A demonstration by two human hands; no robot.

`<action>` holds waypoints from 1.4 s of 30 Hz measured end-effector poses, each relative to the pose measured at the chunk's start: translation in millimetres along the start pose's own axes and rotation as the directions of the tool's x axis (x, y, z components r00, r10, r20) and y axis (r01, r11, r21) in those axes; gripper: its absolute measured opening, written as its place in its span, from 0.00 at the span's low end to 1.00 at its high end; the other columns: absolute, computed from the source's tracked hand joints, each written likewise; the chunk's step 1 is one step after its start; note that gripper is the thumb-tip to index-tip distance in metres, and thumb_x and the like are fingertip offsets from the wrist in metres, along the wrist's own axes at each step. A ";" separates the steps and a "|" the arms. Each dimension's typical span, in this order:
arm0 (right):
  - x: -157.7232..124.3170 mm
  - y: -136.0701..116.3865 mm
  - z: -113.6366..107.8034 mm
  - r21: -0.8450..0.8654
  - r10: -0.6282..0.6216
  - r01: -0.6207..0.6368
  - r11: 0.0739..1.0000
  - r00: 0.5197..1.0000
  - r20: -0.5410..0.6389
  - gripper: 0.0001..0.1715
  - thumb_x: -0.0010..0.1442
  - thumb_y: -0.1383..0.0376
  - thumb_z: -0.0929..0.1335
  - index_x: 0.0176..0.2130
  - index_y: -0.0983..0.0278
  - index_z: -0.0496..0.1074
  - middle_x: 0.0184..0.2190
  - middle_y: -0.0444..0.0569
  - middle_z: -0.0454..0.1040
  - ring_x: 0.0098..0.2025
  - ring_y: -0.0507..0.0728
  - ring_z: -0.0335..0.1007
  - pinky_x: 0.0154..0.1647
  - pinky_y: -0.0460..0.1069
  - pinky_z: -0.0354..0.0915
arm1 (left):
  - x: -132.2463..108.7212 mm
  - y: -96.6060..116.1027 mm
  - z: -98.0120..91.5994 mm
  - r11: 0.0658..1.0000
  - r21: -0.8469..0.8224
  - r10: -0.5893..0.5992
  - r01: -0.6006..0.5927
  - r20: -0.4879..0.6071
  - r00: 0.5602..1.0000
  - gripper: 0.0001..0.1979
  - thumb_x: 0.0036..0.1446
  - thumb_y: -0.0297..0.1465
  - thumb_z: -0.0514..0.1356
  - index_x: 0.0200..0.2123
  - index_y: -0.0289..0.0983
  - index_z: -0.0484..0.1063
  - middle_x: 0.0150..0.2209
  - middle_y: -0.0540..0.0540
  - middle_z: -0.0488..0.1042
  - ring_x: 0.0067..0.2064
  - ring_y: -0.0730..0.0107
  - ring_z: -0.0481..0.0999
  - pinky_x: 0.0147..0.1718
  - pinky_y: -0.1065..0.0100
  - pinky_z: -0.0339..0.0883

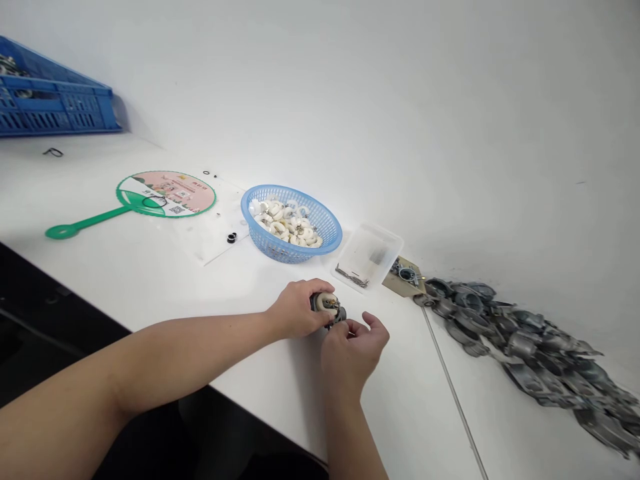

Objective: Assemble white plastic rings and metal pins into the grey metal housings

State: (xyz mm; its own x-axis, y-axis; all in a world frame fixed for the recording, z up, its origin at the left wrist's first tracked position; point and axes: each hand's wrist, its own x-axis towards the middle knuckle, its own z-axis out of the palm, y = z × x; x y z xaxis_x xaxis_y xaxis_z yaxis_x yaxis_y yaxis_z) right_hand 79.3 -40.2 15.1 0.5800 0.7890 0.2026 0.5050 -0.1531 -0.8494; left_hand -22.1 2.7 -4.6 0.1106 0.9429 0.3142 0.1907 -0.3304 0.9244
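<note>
My left hand (pixel 299 309) is wrapped around a grey metal housing (pixel 342 315) with a cream-white plastic ring (pixel 326 303) seated in it, held just over the white table. Small brass-coloured bits show in the middle of the ring. Close against the housing's near right side is my right hand (pixel 356 343), its thumb and index finger pinched together and the other fingers curled. Whatever lies between those fingertips is too small to make out. Beyond the hands stands a blue plastic basket (pixel 293 253) filled with white ring-shaped parts (pixel 290 223).
Right of the basket are a clear plastic tub (pixel 373 250) with thin metal pins and a small cardboard box (pixel 400 285) of metal parts. Grey metal housings (pixel 525 343) lie piled along the wall. On the left are a green-handled fan (pixel 170 193), black rings (pixel 231 237) and a blue crate (pixel 65 107).
</note>
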 end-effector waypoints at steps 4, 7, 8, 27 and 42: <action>1.6 -1.3 -0.5 -0.001 -0.004 0.004 1.000 1.000 0.004 0.27 0.48 0.68 0.64 0.48 0.62 0.56 0.28 0.43 0.70 0.28 0.55 0.67 0.29 0.49 0.61 | 0.2 1.7 -1.5 0.999 0.021 0.026 -0.027 0.003 1.000 0.20 0.43 0.29 0.63 0.43 0.41 0.70 0.39 0.48 0.75 0.42 0.65 0.73 0.43 0.65 0.68; 3.7 -0.8 -1.4 0.003 -0.013 0.013 1.000 1.000 0.017 0.28 0.47 0.68 0.64 0.49 0.62 0.56 0.27 0.41 0.69 0.27 0.55 0.67 0.28 0.48 0.60 | 0.5 2.2 -1.6 0.999 0.025 0.029 -0.029 0.009 1.000 0.20 0.43 0.29 0.63 0.43 0.41 0.70 0.39 0.48 0.75 0.41 0.65 0.73 0.43 0.65 0.68; 4.3 -0.7 -1.9 -0.002 -0.021 0.021 1.000 1.000 0.019 0.28 0.47 0.68 0.64 0.49 0.62 0.56 0.27 0.41 0.69 0.27 0.55 0.67 0.28 0.48 0.60 | 0.5 2.2 -1.7 0.999 0.026 0.028 -0.029 0.012 1.000 0.20 0.43 0.29 0.63 0.43 0.41 0.70 0.39 0.48 0.75 0.41 0.64 0.73 0.43 0.65 0.68; 11.1 -3.0 -4.8 -0.100 -0.053 0.068 0.993 0.989 0.140 0.26 0.50 0.67 0.62 0.51 0.63 0.56 0.29 0.44 0.70 0.30 0.57 0.68 0.29 0.49 0.58 | 1.4 -0.3 -2.0 0.998 0.044 0.044 -0.044 0.013 0.999 0.19 0.44 0.31 0.62 0.44 0.41 0.69 0.39 0.48 0.75 0.42 0.64 0.73 0.43 0.65 0.68; -0.5 -15.0 -6.5 -0.158 -0.090 0.105 0.982 0.991 0.103 0.22 0.52 0.68 0.60 0.49 0.63 0.58 0.28 0.44 0.70 0.31 0.57 0.66 0.32 0.49 0.57 | 0.8 -1.4 -2.2 0.996 0.038 0.074 -0.075 0.022 0.997 0.20 0.45 0.31 0.62 0.44 0.40 0.68 0.40 0.48 0.75 0.43 0.63 0.72 0.43 0.64 0.67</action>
State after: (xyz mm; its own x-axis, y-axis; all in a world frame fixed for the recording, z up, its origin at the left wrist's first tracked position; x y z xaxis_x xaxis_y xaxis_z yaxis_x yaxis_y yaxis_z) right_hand 75.5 -42.1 31.0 0.4637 0.8565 0.2268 0.6576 -0.1612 -0.7359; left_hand -24.4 4.0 -5.2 0.1461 0.9147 0.3768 0.2187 -0.4013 0.8895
